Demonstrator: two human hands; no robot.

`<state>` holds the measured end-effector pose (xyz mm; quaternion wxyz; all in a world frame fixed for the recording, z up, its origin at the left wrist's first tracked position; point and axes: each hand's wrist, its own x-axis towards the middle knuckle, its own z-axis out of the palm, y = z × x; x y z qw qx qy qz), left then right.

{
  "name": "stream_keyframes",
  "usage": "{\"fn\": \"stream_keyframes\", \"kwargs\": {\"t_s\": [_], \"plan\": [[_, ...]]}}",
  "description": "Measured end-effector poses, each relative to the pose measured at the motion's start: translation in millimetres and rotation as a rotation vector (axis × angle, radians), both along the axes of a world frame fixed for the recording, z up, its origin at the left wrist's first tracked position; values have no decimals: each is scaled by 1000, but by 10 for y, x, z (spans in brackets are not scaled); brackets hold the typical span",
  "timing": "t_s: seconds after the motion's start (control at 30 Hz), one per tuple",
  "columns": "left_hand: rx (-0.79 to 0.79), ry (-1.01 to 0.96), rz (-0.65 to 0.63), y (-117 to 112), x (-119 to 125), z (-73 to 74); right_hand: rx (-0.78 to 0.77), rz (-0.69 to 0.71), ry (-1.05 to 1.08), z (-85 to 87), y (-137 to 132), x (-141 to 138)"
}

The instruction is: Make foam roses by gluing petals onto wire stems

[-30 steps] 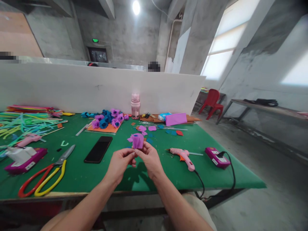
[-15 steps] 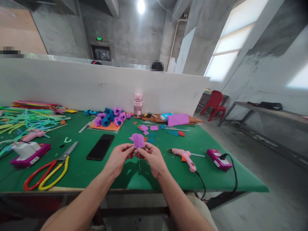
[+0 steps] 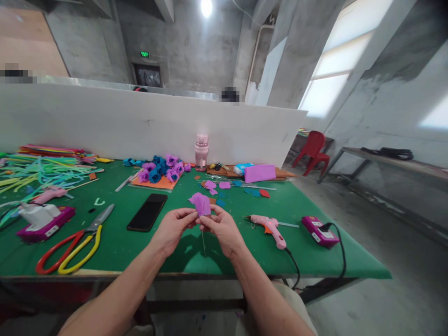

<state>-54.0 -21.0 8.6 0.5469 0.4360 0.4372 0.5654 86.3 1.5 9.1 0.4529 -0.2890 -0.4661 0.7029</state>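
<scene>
Between my two hands, above the green table (image 3: 224, 249), is a purple paper flower (image 3: 200, 204) with a thin wire stem hanging down from it. My left hand (image 3: 177, 228) pinches the flower's base from the left. From the other side, my right hand (image 3: 221, 227) grips the same base with thumb and fingers; the fingertips are partly hidden behind the petals. Just beyond the flower lie loose purple petals (image 3: 224, 185) and blue petals (image 3: 252, 192). A pink glue gun (image 3: 268, 224) rests to the right of my right hand, and a black phone (image 3: 147, 213) lies left of my left hand.
Scissors (image 3: 84, 238) with red and yellow handles lie at the left front. Finished purple and blue flowers (image 3: 159, 169) sit on orange paper. A pink bottle (image 3: 201, 153) stands against the white partition (image 3: 147, 119). Purple power strips (image 3: 320, 232) flank both sides; pipe cleaners (image 3: 45, 170) pile up far left.
The flower has turned and tilted slightly in my fingers. Both hands keep their hold in nearly the same place, and the view has shifted a little.
</scene>
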Motion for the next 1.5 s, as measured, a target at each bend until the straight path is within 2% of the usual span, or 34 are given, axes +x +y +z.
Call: {"fn": "stream_keyframes", "kwargs": {"t_s": [0.27,0.53,0.83,1.13,1.33,1.5], "plan": [[-102,-155,-73,-3,-35,-2,27,41,-51,-2,20,29],[-110,-293,53,29,8,12,161,-187,-89,-98,18,-77],[-102,-261,81,19,33,29,149,-268,-8,-109,-33,-144],[-72,-223,165,6,67,52,372,-350,-224,-109,-80,-128],[-47,-192,100,-8,74,31,224,-326,-76,-84,-73,-160],[-30,-172,67,-7,67,-4,151,-350,-55,-80,-54,-170]]}}
